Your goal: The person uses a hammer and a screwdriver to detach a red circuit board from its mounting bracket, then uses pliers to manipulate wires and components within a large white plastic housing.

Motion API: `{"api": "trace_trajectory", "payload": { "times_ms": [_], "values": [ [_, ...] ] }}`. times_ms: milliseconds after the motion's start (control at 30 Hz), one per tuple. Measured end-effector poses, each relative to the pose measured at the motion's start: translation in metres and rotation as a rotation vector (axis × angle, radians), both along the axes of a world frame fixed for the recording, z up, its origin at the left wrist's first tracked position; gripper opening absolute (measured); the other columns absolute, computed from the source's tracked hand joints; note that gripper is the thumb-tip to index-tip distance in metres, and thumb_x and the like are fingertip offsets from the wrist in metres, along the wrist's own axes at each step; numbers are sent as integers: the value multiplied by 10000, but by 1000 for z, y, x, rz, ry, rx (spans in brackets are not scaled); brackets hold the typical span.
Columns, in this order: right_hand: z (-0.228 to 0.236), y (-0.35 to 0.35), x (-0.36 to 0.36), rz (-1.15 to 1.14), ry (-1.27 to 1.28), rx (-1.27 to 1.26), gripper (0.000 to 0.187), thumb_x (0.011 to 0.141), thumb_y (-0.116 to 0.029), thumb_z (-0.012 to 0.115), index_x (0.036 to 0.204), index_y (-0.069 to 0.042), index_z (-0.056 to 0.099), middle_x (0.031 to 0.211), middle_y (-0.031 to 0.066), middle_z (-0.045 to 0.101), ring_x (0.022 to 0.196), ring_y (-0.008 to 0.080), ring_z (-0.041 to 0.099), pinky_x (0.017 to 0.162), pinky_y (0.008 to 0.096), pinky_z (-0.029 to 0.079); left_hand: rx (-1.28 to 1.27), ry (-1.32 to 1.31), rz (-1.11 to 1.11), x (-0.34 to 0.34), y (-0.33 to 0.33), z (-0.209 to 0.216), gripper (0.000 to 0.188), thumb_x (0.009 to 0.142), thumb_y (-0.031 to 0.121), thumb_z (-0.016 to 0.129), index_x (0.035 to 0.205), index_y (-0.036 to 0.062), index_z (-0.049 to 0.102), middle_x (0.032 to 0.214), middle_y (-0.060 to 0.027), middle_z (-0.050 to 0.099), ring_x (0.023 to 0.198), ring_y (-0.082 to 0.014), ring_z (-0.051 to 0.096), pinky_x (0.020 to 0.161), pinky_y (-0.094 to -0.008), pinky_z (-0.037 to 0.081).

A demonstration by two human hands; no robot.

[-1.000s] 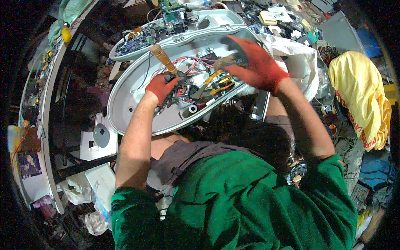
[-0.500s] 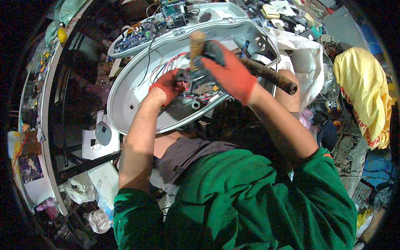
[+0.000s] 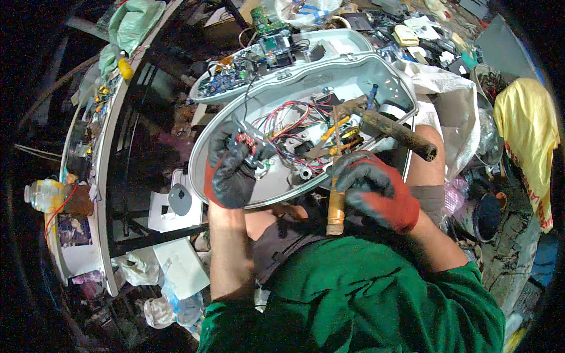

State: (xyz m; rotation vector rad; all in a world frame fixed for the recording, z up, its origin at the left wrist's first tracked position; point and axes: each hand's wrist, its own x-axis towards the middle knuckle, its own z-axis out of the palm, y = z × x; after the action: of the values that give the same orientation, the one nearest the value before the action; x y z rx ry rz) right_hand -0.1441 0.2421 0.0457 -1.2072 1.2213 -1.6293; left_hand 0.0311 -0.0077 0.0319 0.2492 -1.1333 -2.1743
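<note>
My left hand (image 3: 228, 176), in a red glove with a black palm, is turned up over the left part of a grey plastic shell (image 3: 203, 150). Its fingers close on a small electronic part (image 3: 252, 147) with reddish windings. My right hand (image 3: 379, 188), gloved alike, is closed at the shell's near edge, gripping a screwdriver (image 3: 336, 203) with an amber handle. The screwdriver's thin brown shaft points away from me. Red, blue and black wires (image 3: 294, 115) lie tangled inside the shell. A thick rusty bar (image 3: 403, 135) rests across its right side.
Behind the shell, its other half (image 3: 335, 42) carries blue circuit boards (image 3: 232, 79). A white sack (image 3: 450, 88) and a yellow bag (image 3: 524, 117) stand at the right. A metal frame (image 3: 112, 176) runs along the left. Electronic scrap is heaped at the back.
My right hand has come down toward me from above the shell, with the tan handle now pointing my way. My left hand has turned palm up, raising the electronic part. The view has shifted.
</note>
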Motion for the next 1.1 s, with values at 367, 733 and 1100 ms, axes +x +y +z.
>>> {"api": "trace_trajectory", "payload": {
  "times_ms": [367,733,1100],
  "values": [
    [2,2,14,-307,438,7,493,707,-19,565,1192,-21,478,1083,187,552,1059,344,561,969,370,422,53,19,65,12,39,18,439,814,-36,594,1236,73,538,1177,-172,580,1048,-314,600,841,-465,553],
    [28,33,7,-12,436,175,581,815,-85,584,1367,-13,415,1145,219,601,1013,367,625,875,398,498,14,-95,213,2,57,25,424,831,2,570,1248,51,509,1152,-101,580,996,-221,606,798,-352,563],
    [51,35,12,19,620,331,614,806,-142,604,1384,-59,413,1000,223,589,880,425,602,759,458,516,-244,-192,346,5,63,26,428,832,-41,554,1251,7,479,1139,-99,557,1027,-179,551,914,-312,446]
  ]
}}
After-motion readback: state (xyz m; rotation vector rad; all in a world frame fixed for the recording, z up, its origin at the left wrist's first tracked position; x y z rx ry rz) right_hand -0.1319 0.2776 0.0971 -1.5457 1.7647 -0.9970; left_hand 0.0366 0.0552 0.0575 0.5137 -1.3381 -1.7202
